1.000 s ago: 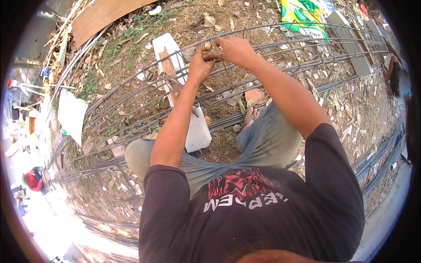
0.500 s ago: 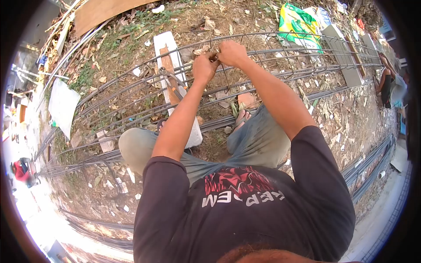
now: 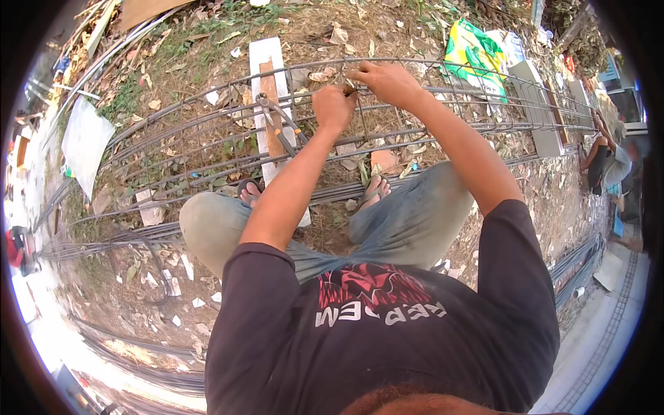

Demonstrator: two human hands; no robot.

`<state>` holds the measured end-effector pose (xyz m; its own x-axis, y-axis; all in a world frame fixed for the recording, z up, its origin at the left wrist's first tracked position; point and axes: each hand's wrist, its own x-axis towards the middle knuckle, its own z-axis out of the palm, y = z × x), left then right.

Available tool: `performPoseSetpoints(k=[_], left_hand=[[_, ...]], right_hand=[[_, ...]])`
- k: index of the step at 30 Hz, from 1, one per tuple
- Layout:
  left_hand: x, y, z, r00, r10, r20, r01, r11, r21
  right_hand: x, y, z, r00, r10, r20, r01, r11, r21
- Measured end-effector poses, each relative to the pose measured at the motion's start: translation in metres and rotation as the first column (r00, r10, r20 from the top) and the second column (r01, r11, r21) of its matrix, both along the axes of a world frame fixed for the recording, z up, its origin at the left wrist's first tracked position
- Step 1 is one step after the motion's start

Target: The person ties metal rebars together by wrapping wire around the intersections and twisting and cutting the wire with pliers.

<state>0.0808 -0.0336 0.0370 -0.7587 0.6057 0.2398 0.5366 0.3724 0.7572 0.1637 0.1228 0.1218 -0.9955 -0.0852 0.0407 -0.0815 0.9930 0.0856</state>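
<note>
A long cage of thin steel rebar with stirrups runs across the ground before me. At one stirrup crossing my left hand is closed, its fingertips pinched together by the bars; what lies between them is too small to make out. Just right of it my right hand has its fingers bent down over the upper bar, also closed, with the fingertips partly hidden. A pair of pincers with orange on the handles rests on the cage, left of my left hand, above a brown wooden strip on a white block.
Grey blocks support the cage on the right, near a green and yellow sack. Another person is at the far right end. More loose rebar lies on the ground around my feet, and a white sheet lies left.
My view has shifted slightly, with the cage lower in the picture. My right hand has moved a little to the right, its fingers more spread along the bar; my left stays at the crossing.
</note>
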Motion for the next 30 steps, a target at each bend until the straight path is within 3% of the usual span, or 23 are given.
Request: performPoseSetpoints(k=[3, 4, 7, 13, 16, 19, 22, 24, 26, 27, 28, 30], left_hand=[[-0.003, 0.004, -0.003, 0.998, 0.033, -0.057, -0.036, 0.998, -0.045], [-0.002, 0.003, -0.002, 0.998, 0.036, -0.046, -0.039, 0.998, -0.048], [-0.002, 0.002, 0.000, 0.999, 0.034, -0.035, -0.035, 0.998, -0.043], [-0.004, 0.002, 0.005, 1.000, 0.011, -0.024, -0.012, 0.999, -0.034], [-0.003, 0.001, 0.002, 1.000, -0.008, 0.027, 0.007, 1.000, 0.019], [-0.008, -0.001, -0.002, 0.994, -0.061, 0.087, 0.060, 0.998, 0.013], [-0.021, -0.002, 0.007, 0.990, -0.115, 0.080, 0.121, 0.990, -0.068], [-0.042, -0.010, 0.018, 0.994, -0.107, 0.027, 0.108, 0.991, -0.080], [-0.069, -0.028, 0.053, 0.997, -0.062, 0.048, 0.065, 0.996, -0.062], [-0.078, -0.039, 0.080, 0.978, -0.003, 0.208, 0.012, 0.999, -0.044], [-0.108, -0.044, 0.066, 0.963, 0.008, 0.270, -0.038, 0.994, 0.106], [-0.120, -0.076, 0.107, 0.927, 0.043, 0.374, -0.116, 0.977, 0.177]], right_hand=[[-0.004, -0.004, 0.006, 0.983, 0.108, 0.147, -0.119, 0.991, 0.068], [-0.008, 0.000, -0.002, 0.985, 0.154, 0.081, -0.162, 0.980, 0.112], [-0.018, 0.010, 0.000, 0.962, 0.245, 0.118, -0.262, 0.950, 0.168], [-0.034, 0.008, 0.008, 0.925, 0.263, 0.275, -0.326, 0.920, 0.216], [-0.048, -0.006, 0.016, 0.898, -0.003, 0.440, -0.101, 0.972, 0.213], [-0.055, -0.007, 0.015, 0.888, -0.082, 0.452, 0.039, 0.994, 0.104], [-0.046, -0.019, 0.022, 0.897, -0.226, 0.380, 0.146, 0.962, 0.229], [-0.024, -0.018, 0.030, 0.924, -0.358, 0.137, 0.363, 0.932, -0.015], [0.005, -0.008, 0.022, 0.830, -0.550, -0.089, 0.506, 0.811, -0.292], [0.019, 0.003, 0.024, 0.838, -0.544, -0.039, 0.503, 0.798, -0.333], [0.032, 0.016, 0.031, 0.846, -0.533, 0.013, 0.498, 0.782, -0.374], [0.048, 0.031, 0.031, 0.835, -0.547, 0.064, 0.503, 0.710, -0.493]])
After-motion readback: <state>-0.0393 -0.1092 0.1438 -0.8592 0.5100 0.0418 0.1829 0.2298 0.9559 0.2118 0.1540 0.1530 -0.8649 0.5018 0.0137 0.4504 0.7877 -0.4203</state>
